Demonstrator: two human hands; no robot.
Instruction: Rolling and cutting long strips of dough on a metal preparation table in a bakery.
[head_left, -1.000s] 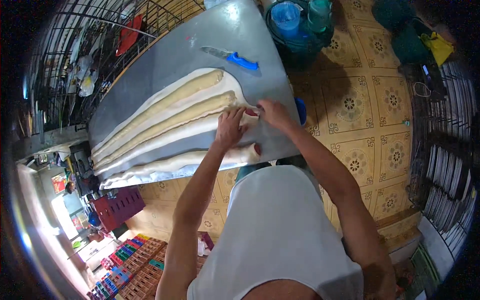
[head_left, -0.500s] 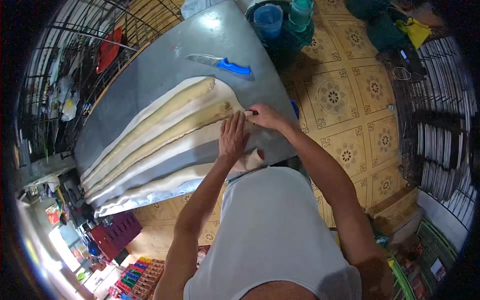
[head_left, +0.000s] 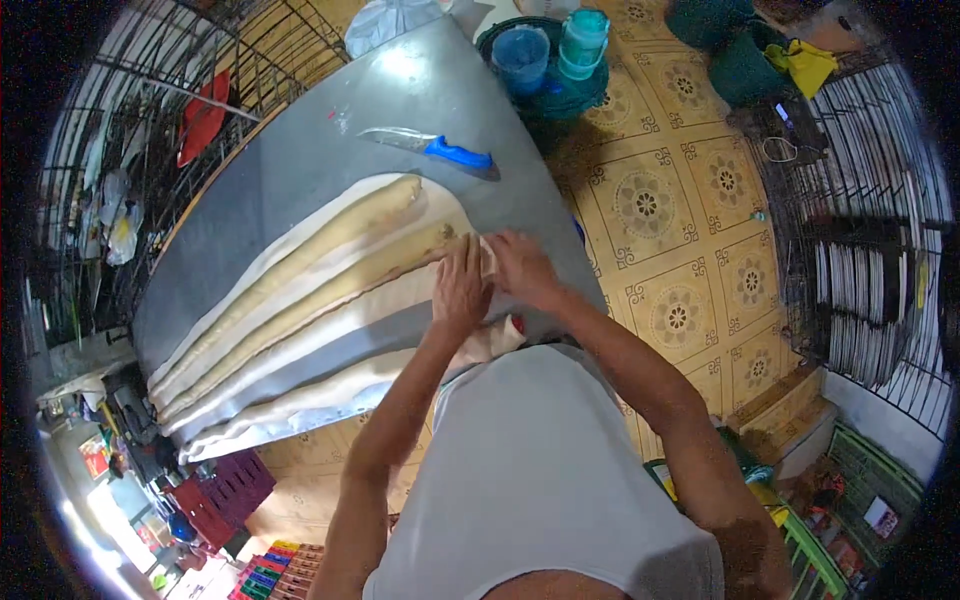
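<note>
A wide sheet of pale dough (head_left: pixel 345 310) stretches along the grey table, with two long yellowish rolls of filling (head_left: pixel 330 245) lying on it. My left hand (head_left: pixel 462 285) rests flat on the sheet at its right end, fingers stretched out and close together. Right beside it, my right hand (head_left: pixel 522 270) bends its fingers over the sheet's right end and seems to grip it; they are slightly blurred. Nearer to me lies a rolled dough log (head_left: pixel 330 395), partly behind my left forearm, with a reddish filling at its right end.
A knife with a blue handle (head_left: pixel 458 153) lies beyond the dough on the grey table (head_left: pixel 300 150). Past the table's far right corner stand a blue bucket (head_left: pixel 520 60) and a teal container (head_left: pixel 583 45). Wire racks (head_left: pixel 870 270) line the right side.
My right hand has shifted slightly down and in toward my left hand at the sheet's end. My left hand stays flat on the dough. The whole view has shifted slightly.
</note>
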